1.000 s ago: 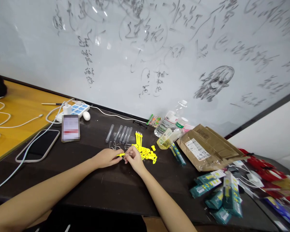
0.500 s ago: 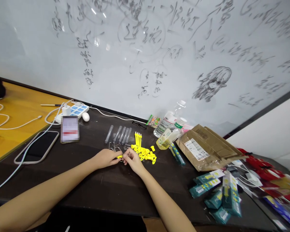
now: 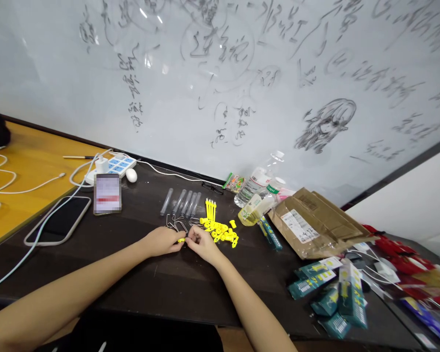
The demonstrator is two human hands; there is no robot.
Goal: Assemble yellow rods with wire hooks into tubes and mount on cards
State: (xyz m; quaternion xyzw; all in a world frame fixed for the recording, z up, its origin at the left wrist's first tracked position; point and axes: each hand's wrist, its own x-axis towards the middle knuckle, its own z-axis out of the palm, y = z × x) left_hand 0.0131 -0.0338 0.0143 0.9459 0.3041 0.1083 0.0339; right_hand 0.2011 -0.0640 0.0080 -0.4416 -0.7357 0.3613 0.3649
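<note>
Having edged toward seven o'clock within a second over a dark table [image 3: 150, 293], a person's right hand [image 3: 205, 244] is bunching just beside the left hand [image 3: 163, 241], its hold impossible to tell. Clear tubes [image 3: 185, 202] are lying at the hands' twelve o'clock, yellow parts [image 3: 223, 228] at two. The left's tight pinch is gripping a small yellow piece [image 3: 181, 240].

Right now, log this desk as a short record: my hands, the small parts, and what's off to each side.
Left hand: pinching a small yellow piece
Right hand: fingertips close to that piece; grip unclear
Yellow parts: loose pile beside the right hand
Yellow rods: side by side, beyond the pile
Clear tubes: lying in a row beyond the hands
Bent wires: between tubes and hands
Left side: dark-screened phone, power strip
Right side: brown package, green boxes
</note>
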